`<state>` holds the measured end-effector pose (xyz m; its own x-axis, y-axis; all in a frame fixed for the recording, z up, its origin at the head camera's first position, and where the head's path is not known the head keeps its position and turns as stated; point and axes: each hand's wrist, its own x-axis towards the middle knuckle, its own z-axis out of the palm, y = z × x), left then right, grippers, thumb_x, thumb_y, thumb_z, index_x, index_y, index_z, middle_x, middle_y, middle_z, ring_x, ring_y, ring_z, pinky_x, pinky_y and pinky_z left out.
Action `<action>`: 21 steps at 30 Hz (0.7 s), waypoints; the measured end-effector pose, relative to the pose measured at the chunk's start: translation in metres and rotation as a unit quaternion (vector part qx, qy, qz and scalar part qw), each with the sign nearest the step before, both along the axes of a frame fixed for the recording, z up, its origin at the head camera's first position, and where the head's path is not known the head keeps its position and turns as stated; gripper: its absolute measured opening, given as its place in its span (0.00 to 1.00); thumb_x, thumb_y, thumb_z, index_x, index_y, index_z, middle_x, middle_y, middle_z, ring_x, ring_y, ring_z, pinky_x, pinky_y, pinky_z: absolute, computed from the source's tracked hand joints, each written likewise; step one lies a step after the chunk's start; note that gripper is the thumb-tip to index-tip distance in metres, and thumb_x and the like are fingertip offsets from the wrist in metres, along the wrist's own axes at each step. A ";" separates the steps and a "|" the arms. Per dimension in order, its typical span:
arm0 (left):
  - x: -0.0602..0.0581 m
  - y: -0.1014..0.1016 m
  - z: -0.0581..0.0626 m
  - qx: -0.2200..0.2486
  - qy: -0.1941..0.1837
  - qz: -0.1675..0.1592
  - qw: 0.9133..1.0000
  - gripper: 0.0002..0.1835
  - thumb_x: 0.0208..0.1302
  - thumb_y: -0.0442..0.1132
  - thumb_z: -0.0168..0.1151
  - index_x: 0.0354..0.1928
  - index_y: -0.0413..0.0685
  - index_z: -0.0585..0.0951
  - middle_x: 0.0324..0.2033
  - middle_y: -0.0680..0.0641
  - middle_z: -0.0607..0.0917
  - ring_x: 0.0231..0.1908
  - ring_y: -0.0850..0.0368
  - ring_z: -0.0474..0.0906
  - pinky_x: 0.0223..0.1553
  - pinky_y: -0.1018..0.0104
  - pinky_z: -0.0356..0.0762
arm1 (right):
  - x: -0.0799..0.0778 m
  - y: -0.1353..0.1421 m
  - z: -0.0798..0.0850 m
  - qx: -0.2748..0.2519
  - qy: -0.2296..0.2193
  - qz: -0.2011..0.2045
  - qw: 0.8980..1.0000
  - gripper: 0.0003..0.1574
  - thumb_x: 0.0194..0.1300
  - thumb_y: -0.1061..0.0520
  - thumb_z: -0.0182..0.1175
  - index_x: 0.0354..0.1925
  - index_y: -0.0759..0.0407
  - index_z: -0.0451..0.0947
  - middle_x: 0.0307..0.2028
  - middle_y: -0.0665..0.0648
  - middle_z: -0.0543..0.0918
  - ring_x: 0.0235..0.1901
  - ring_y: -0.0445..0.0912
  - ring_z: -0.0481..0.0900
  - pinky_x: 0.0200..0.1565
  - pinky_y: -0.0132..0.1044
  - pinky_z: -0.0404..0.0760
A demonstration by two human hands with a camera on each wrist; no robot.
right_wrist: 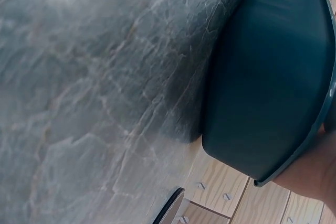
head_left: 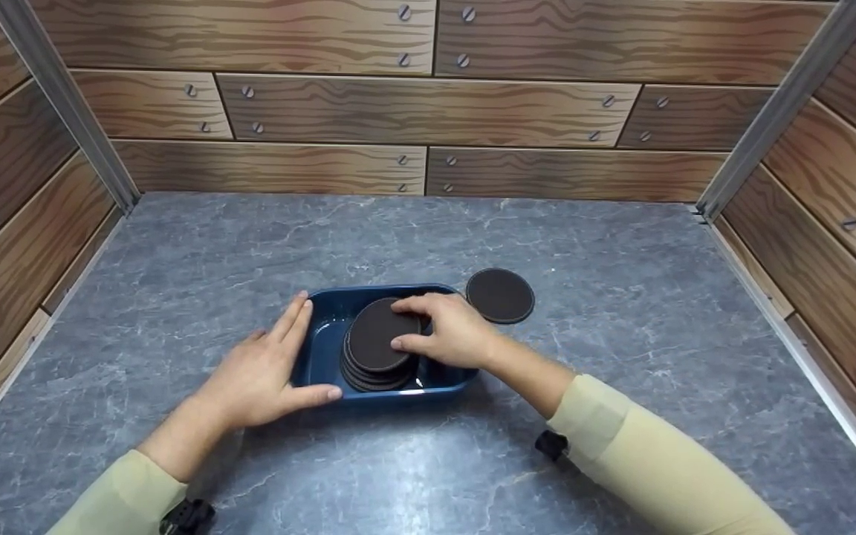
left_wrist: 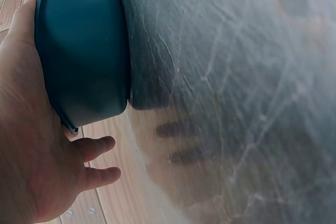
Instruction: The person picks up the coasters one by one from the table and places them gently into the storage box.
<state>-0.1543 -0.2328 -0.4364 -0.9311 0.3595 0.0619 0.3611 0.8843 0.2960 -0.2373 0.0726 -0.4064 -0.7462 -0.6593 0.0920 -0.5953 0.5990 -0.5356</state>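
A deep blue rectangular dish (head_left: 316, 394) stands on the table, its outer wall filling part of both wrist views. Inside it a stack of round dark coasters (head_left: 376, 383) leans unevenly, with a top coaster (head_left: 382, 338) shifted toward the back right. My left hand (head_left: 261, 383) rests on the dish's left end, fingers straight along that side and thumb across the front rim. Reaching over the right end, my right hand (head_left: 458, 331) pinches the top coaster near its right edge with thumb and forefinger; its other fingers are hidden.
One more round coaster (head_left: 501, 296) lies flat on the table just beyond the dish's back right corner. The grey marbled table (head_left: 606, 297) is bounded by wood-patterned walls (head_left: 428, 111) at the back and both sides, with metal posts (head_left: 785, 104) at the corners.
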 end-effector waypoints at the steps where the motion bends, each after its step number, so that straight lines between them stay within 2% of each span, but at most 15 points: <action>1: 0.000 0.000 0.000 0.001 0.000 -0.001 1.000 0.68 0.62 0.80 0.60 0.86 0.41 0.44 0.85 0.41 0.42 0.70 0.30 0.71 0.69 0.31 0.67 | 0.000 -0.001 0.000 0.003 0.002 0.000 1.000 0.35 0.69 0.43 0.73 0.68 0.55 0.81 0.64 0.57 0.84 0.65 0.53 0.80 0.67 0.50 0.76; 10: 0.000 0.001 0.002 0.005 -0.007 0.002 1.000 0.68 0.62 0.80 0.60 0.86 0.42 0.45 0.85 0.41 0.43 0.71 0.32 0.70 0.70 0.31 0.65 | 0.002 -0.003 -0.003 0.030 0.032 -0.004 0.999 0.33 0.69 0.44 0.73 0.66 0.57 0.83 0.60 0.60 0.86 0.61 0.56 0.81 0.65 0.53 0.77; 17: 0.000 0.001 0.001 0.002 -0.001 0.004 1.000 0.69 0.61 0.81 0.60 0.86 0.41 0.45 0.85 0.41 0.43 0.70 0.30 0.71 0.69 0.31 0.66 | -0.001 0.010 0.009 -0.025 0.061 -0.031 0.997 0.32 0.69 0.45 0.73 0.65 0.59 0.83 0.61 0.59 0.86 0.63 0.56 0.82 0.67 0.52 0.76; 21: 0.000 0.000 0.000 0.004 0.011 0.001 1.000 0.68 0.61 0.81 0.60 0.86 0.40 0.46 0.85 0.40 0.45 0.69 0.30 0.73 0.69 0.31 0.67 | -0.008 0.025 0.019 -0.067 0.055 -0.058 0.995 0.32 0.68 0.46 0.74 0.65 0.60 0.83 0.60 0.59 0.86 0.60 0.55 0.83 0.63 0.51 0.79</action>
<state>-0.1542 -0.2326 -0.4362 -0.9302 0.3571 0.0849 0.3658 0.8825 0.2955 -0.2452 0.0978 -0.3872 -0.7970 -0.5455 0.2593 -0.5860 0.5944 -0.5507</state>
